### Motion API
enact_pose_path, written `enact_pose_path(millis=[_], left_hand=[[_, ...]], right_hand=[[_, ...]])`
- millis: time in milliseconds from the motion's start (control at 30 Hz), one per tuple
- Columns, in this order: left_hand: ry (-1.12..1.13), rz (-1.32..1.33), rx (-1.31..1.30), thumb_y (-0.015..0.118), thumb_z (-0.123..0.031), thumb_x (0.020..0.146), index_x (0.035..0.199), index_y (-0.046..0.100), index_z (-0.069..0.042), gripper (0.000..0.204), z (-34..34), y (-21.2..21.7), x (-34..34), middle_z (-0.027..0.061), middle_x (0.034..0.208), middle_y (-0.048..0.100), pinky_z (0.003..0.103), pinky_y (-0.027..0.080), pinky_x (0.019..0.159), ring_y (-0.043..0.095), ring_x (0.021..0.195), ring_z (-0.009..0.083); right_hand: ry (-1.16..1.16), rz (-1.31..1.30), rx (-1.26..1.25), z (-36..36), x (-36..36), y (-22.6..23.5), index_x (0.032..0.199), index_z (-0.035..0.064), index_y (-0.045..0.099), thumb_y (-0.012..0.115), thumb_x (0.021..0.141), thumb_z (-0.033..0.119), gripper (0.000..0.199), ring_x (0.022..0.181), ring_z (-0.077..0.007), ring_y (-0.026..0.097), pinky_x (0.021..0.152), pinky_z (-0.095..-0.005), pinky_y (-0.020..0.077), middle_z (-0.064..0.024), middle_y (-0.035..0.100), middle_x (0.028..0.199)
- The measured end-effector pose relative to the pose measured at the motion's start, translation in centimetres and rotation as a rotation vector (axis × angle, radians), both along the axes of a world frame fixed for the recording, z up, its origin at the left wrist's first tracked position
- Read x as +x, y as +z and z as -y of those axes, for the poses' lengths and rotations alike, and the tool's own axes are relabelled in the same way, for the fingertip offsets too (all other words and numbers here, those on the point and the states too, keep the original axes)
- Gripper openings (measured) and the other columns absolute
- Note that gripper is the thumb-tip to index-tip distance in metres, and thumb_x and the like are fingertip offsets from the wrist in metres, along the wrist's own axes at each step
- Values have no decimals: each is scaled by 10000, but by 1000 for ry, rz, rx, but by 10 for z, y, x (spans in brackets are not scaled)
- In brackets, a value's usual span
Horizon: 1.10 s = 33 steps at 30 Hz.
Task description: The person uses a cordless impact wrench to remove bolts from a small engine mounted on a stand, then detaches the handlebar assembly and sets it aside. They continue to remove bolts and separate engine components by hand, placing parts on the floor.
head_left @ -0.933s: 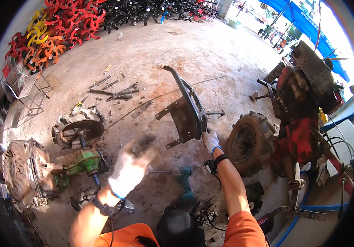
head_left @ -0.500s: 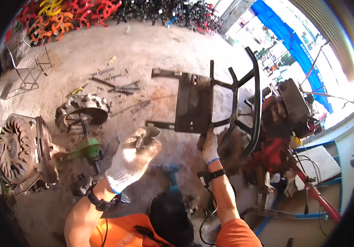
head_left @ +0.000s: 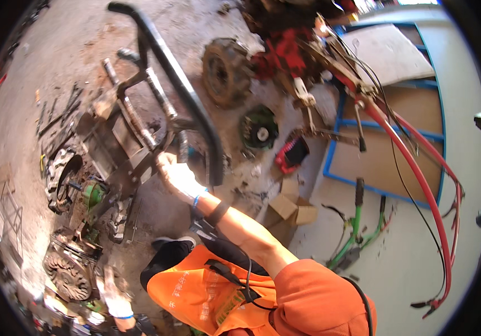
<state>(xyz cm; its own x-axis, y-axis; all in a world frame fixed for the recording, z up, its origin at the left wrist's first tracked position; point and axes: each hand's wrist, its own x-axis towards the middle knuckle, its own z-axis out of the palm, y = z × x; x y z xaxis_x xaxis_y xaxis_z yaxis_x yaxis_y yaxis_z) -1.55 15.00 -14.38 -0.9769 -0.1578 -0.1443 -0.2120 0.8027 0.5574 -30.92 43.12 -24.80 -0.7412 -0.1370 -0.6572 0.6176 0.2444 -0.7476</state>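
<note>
My right hand (head_left: pixel 178 178), in a whitish work glove, is closed round the lower part of a black tubular metal frame (head_left: pixel 187 95). This frame is held tilted above the floor, with a thick bent bar on its right side and a flat plate (head_left: pixel 101 147) at its left. My left hand (head_left: pixel 114 297), also gloved, is low at the left, beside an engine (head_left: pixel 67 275) with a finned round flywheel. Its fingers are smeared by motion, so whether they hold anything is hidden. Near the frame's lower left lie a green gear housing (head_left: pixel 92 193) and a lugged wheel (head_left: pixel 61 182).
A red walking tractor with long handlebars (head_left: pixel 414 162) and a treaded tyre (head_left: pixel 226 73) stands at the right. Around it are a blue-edged panel (head_left: pixel 380 162), green handlebars (head_left: pixel 358 229), an open cardboard box (head_left: pixel 291 210) and a round green part (head_left: pixel 258 127). Loose steel pieces (head_left: pixel 61 115) lie at the left.
My view has swung to the right. My right hand still grips the metal frame, now tilted differently. My left hand, earlier raised with a small metal piece, has dropped beside the engine.
</note>
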Motion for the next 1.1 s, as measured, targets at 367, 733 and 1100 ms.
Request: enact_pose_path(millis=[367, 733, 1100], left_hand=[[678, 556, 909, 607, -251, 1116, 1407, 639, -49, 356, -23, 37, -16, -13, 795, 522, 226, 337, 461, 417, 531, 60], [460, 664, 1025, 636, -278, 1113, 1452, 568, 8, 448, -60, 51, -56, -27, 789, 565, 209, 326, 436, 412, 511, 26], [345, 851, 872, 632, -255, 1110, 1407, 605, -24, 378, -115, 15, -63, -40, 701, 530, 216, 301, 408, 403, 472, 39]], right_hand=[[-158, -60, 317, -68, 143, 60, 1214, 13, 721, 663, 1003, 442, 482, 992, -410, 729, 898, -437, 548, -263, 757, 1042], [-368, 194, 598, -145, 275, 69, 1174, 45, 726, 625, 1005, 383, 391, 1015, -455, 729, 878, -515, 560, -277, 747, 1036], [-1075, 20, 88, -273, 508, -98, 1161, 87, 726, 526, 1067, 88, 221, 687, -167, 682, 617, -363, 559, -29, 653, 759]])
